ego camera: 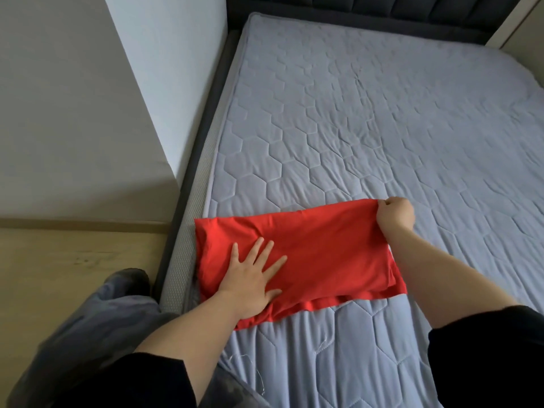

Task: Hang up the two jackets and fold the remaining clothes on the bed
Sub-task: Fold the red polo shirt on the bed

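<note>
Left hand (253,278) flat on red garment (323,251); right hand (394,214) pinches far corner.

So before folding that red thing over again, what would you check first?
1. Left hand flat on the red garment, pinning it: ok.
2. Right hand has a grip on the far right corner: ok, fingers curled round the cloth.
3. Garment lies fully on the bed: ok, though its left end sits close to the mattress edge.
4. Layers lined up: not ok, a lower layer sticks out along the near edge.
5. Top surface smooth: mostly ok, a few light creases.
6. Other clothes left to fold: cannot tell, none show in this view.
</note>
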